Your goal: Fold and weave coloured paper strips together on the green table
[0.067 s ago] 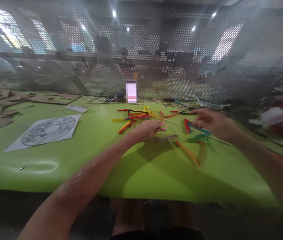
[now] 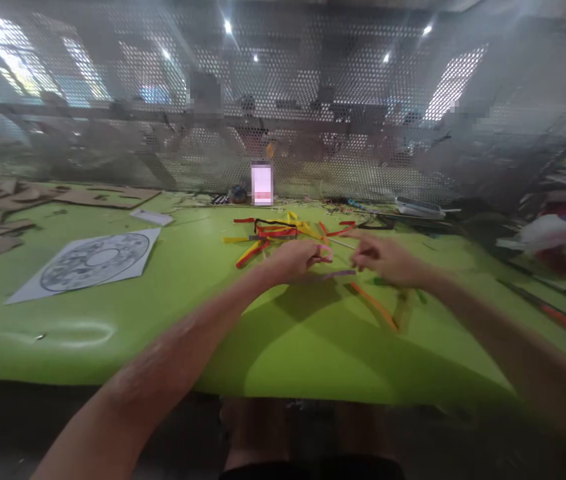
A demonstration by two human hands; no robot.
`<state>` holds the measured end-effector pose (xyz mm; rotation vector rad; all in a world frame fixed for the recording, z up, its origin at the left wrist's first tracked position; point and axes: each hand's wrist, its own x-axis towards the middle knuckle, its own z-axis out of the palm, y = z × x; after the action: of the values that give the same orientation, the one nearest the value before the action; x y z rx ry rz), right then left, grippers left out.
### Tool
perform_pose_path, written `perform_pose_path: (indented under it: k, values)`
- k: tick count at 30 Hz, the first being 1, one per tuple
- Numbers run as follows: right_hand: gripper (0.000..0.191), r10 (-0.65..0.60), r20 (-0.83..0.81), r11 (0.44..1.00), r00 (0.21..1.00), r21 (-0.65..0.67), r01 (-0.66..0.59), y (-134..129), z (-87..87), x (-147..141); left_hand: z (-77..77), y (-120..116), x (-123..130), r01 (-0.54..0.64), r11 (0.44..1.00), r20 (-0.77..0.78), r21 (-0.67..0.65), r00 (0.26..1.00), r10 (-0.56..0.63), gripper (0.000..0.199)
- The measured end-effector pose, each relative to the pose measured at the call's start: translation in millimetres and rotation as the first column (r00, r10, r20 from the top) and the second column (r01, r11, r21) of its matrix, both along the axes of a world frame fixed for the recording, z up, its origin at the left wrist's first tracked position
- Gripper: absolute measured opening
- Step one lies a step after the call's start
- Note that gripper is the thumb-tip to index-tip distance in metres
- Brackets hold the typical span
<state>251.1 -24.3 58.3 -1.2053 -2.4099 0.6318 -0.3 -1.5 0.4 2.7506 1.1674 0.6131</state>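
Note:
My left hand [image 2: 295, 260] is closed on a curled pink strip [image 2: 327, 253], whose loop sticks out past the fingertips. To its right my right hand [image 2: 380, 257] hovers over the table, slightly blurred, index finger stretched out and the others loosely bent, with nothing visible in it. Below the hands lie a purple strip [image 2: 340, 273] and a bent orange strip [image 2: 375, 307]. Green strips [image 2: 420, 295] show partly under my right hand. Beyond my left hand is a pile of red, yellow and black strips [image 2: 277, 232]. A folded red strip [image 2: 340, 231] lies beyond the hands.
A sheet with a printed ring pattern [image 2: 87, 260] lies left on the green table [image 2: 163, 353]. Brown cardboard pieces [image 2: 7, 207] cover the far left. A lit phone-like screen [image 2: 262, 183] stands before a perforated metal screen [image 2: 363, 153]. A white tray [image 2: 419, 209] and plastic bag [image 2: 553, 237] are right.
My right hand has moved left, closer to my left hand, and now covers the blue strip and most of the green ones. My left hand stays put with the pink strip.

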Motion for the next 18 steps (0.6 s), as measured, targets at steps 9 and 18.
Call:
perform_pose_path:
  k: [9, 18]
  values:
    - [0.032, -0.002, 0.173, 0.986, 0.985, 0.162, -0.026, 16.8, -38.2, -41.8, 0.8, -0.1, 1.5, 0.029, 0.999, 0.005, 0.041, 1.000, -0.029, 0.026]
    - [0.038, -0.063, 0.325, 0.961, 0.944, 0.275, -0.030, 16.0, -49.3, -36.7, 0.0, -0.3, -3.7, 0.133, 0.990, 0.109, 0.038, 0.985, -0.137, 0.020]
